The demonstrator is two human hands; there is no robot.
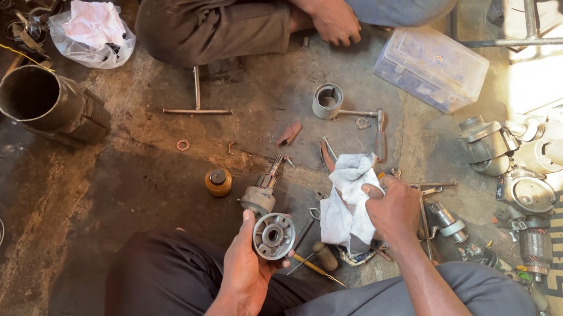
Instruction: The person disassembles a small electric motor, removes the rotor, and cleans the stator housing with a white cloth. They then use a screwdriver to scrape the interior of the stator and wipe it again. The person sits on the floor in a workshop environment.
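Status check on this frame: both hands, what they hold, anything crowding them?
Left hand grips round metal housing. Right hand clutches white rag on floor. Loose tools crowd right hand; another person's hand rests well beyond.

At lower centre of the frame I see my left hand gripping a round metal housing with its open face up, while my right hand at centre right pinches a white rag lying among scattered tools. Across the top, another person's hand rests on the dirty floor, near a clear plastic box.
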